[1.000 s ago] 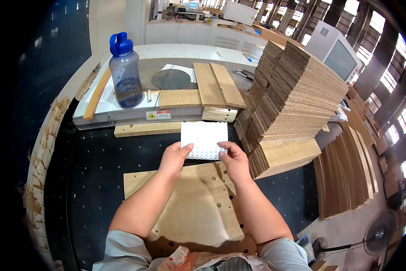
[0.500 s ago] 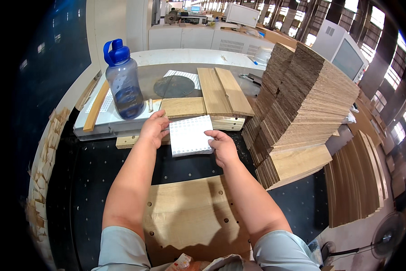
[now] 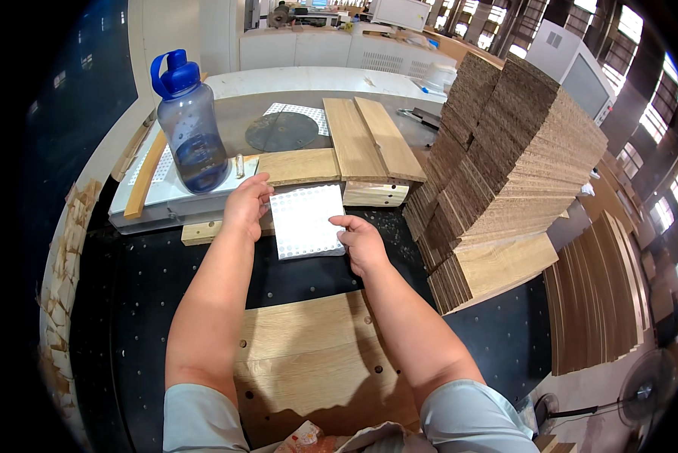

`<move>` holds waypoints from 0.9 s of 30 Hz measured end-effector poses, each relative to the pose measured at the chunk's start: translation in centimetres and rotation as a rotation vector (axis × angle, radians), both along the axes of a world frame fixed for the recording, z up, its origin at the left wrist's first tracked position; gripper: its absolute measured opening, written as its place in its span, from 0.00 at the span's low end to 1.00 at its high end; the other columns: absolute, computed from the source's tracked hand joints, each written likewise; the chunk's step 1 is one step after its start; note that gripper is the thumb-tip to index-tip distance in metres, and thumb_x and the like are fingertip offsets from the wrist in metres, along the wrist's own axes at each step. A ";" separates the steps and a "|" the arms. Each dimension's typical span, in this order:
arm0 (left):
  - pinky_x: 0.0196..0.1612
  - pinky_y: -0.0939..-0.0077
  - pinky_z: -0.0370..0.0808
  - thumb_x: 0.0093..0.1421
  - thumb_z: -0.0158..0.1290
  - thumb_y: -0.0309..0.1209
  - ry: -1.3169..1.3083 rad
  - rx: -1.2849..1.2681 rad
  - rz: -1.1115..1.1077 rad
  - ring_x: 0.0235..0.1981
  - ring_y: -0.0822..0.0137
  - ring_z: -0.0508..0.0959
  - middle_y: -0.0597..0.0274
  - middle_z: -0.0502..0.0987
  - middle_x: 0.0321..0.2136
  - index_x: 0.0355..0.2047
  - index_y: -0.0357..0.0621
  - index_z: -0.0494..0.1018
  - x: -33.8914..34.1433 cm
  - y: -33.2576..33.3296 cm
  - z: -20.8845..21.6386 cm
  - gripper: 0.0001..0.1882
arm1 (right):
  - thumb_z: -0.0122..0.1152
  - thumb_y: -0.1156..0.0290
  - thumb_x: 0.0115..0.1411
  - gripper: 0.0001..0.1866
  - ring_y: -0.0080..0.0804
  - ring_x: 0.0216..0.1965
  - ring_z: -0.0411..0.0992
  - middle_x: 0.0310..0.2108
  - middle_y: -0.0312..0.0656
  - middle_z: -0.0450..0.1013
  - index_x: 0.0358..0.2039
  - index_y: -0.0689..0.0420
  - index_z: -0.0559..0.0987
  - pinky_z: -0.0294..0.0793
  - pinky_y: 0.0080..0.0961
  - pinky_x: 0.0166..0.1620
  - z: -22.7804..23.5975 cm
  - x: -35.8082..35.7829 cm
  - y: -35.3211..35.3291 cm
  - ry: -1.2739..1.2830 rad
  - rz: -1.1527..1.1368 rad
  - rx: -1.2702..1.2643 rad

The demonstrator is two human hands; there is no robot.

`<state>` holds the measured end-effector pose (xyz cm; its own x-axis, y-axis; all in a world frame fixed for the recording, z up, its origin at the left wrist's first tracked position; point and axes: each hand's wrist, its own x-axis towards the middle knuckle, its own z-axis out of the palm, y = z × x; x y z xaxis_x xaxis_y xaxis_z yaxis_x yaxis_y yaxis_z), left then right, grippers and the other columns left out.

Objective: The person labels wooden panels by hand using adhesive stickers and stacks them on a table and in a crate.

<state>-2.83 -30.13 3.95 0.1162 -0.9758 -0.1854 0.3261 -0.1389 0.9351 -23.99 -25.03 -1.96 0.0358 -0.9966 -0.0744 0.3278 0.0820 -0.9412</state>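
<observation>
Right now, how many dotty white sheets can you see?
3: a sheet in the right hand, another sheet by the dark disc, a third sheet beside the bottle. More may be hidden underneath.

Bright glare from windows (image 3: 657, 75) at upper right, dark shadows on the wooden board (image 3: 301, 325), fisheye-bent edges, black corners.

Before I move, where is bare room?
Black dotted tabletop is bare left of the left forearm and between right forearm and tall brown particleboard stack. Crowded: behind the white dotted sheet, with blue-capped bottle and pale wooden boards.
</observation>
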 end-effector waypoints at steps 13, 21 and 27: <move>0.41 0.76 0.60 0.58 0.47 0.31 -0.237 -0.014 -0.021 0.31 0.81 0.68 0.76 0.74 0.29 0.46 0.52 0.73 0.1 0.4 1.3 0.15 | 0.48 0.87 0.51 0.18 0.29 0.36 0.70 0.38 0.45 0.72 0.42 0.64 0.76 0.69 0.20 0.40 1.7 0.9 -3.8 0.325 -0.209 -0.086; 0.42 0.75 0.61 0.59 0.47 0.33 -0.239 -0.034 -0.037 0.33 0.78 0.69 0.73 0.75 0.30 0.46 0.52 0.73 0.5 0.5 1.8 0.14 | 0.49 0.84 0.50 0.17 0.45 0.47 0.69 0.43 0.49 0.71 0.40 0.62 0.78 0.67 0.30 0.51 2.1 1.7 -4.4 0.765 -0.430 -0.340; 0.46 0.73 0.63 0.58 0.47 0.32 -0.157 -0.023 -0.052 0.36 0.74 0.71 0.70 0.75 0.31 0.46 0.51 0.72 0.4 0.4 1.2 0.15 | 0.53 0.85 0.53 0.19 0.35 0.46 0.69 0.44 0.45 0.71 0.47 0.63 0.73 0.67 0.26 0.49 0.3 2.0 -5.6 0.520 -0.333 -0.295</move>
